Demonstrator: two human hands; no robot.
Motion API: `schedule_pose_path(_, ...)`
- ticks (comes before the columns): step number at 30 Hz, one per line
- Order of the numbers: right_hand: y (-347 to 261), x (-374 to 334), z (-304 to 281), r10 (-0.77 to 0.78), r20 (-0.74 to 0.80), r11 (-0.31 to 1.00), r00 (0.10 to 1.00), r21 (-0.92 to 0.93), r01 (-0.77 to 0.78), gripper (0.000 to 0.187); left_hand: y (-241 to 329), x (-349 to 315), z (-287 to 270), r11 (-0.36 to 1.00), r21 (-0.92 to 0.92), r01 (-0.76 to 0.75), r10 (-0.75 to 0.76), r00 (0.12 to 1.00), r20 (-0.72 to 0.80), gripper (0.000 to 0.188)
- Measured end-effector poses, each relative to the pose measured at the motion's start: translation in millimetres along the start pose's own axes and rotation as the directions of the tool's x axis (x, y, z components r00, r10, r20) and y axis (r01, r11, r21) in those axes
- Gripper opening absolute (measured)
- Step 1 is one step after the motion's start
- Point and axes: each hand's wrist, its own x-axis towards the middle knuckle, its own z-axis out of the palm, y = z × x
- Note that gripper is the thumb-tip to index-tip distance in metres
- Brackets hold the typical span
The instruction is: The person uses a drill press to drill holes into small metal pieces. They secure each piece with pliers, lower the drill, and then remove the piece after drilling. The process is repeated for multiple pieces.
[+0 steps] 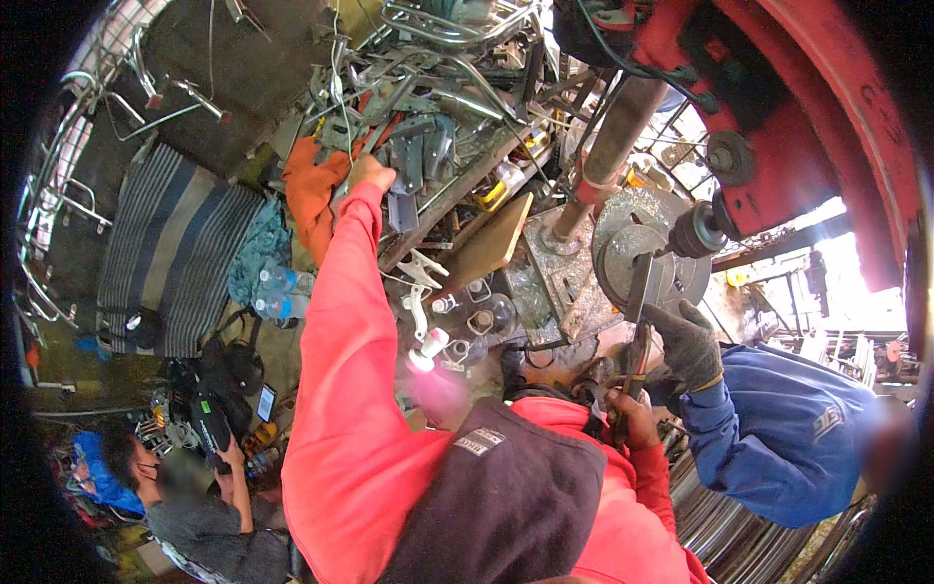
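My left hand (371, 177) reaches far forward over a cluttered workbench, its fingers closed beside an orange cloth (309, 190) and loose metal pieces; what lies in them is hidden. Close to my body, my right hand (637, 420) is wrapped round the lower end of a dark plier-like tool (637, 355). The tool's upper end meets a flat metal bar (639, 284), which slants over the round table (628, 229) of a drill press. Near the bar and tool is a co-worker's grey-gloved hand (689, 343), just under the drill chuck (698, 232).
The red drill press head (778, 127) hangs at the upper right. A blue-sleeved co-worker (778, 428) stands close on my right. Another person (204, 506) is at the lower left. Water bottles (282, 294), large clear jugs (494, 316) and a wooden board (491, 248) lie around the bench.
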Motion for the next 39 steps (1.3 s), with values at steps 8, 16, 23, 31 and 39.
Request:
schedule_pose_path(8,-6.4,-3.3,6.3,0.017,0.03,1.0,0.999,-0.015,-0.017,0.014,-2.5,8.5,16.0,0.996,-0.076,0.036,-0.027,0.992,0.125,0.032)
schedule_pose_path(16,-7.6,-3.0,6.7,0.008,0.032,1.0,0.999,-0.019,-0.007,0.015,3.6,5.9,-27.2,0.931,0.237,-0.276,0.268,0.961,0.066,0.026)
schedule_pose_path(23,-12.0,-2.9,8.9,0.002,0.027,0.999,1.0,-0.041,-0.001,0.017,-28.8,10.1,-18.4,0.919,-0.002,-0.395,0.395,0.918,-0.032,0.033)
schedule_pose_path(31,-14.8,-3.7,8.2,0.01,0.014,0.999,1.0,-0.047,-0.01,0.018,-57.2,20.9,-3.3,0.911,-0.217,-0.352,0.324,0.933,-0.156,0.031)
schedule_pose_path(39,-11.0,0.0,3.3,0.082,0.025,0.996,0.996,-0.043,-0.081,0.023,-51.5,-49.0,-2.9,0.804,-0.475,-0.358,0.078,0.855,-0.512,0.013)
